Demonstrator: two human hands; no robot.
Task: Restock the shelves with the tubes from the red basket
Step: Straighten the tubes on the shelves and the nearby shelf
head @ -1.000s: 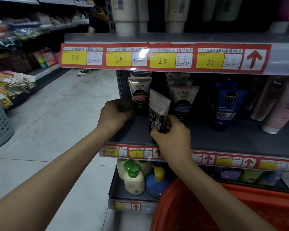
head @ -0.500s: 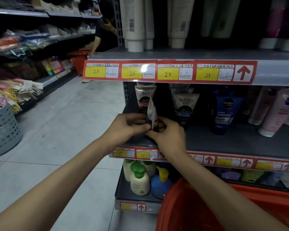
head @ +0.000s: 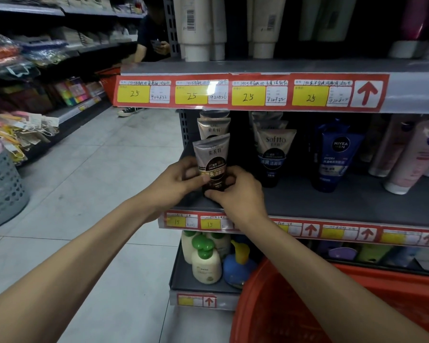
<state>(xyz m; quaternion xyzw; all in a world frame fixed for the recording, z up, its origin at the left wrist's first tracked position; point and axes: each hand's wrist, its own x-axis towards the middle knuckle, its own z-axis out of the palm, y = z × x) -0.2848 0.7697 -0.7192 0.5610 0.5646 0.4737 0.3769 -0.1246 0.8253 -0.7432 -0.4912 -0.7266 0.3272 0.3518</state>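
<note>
Both hands, left hand (head: 177, 180) and right hand (head: 235, 194), pinch the tube (head: 212, 159) upright on the shelf (head: 332, 206)

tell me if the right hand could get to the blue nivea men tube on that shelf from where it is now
Probably yes: the NIVEA MEN tube stands at the open shelf front, nothing before it. But the right hand is busy holding the brown tube with the left hand.

Both bare forearms reached forward and up, converging. Left hand (head: 177, 184) curled, thumb across front, fingers (head: 187, 163) wrapped behind its grip. Right hand (head: 235, 194) just right, touching, thumb pinching low beneath the grip.
</note>
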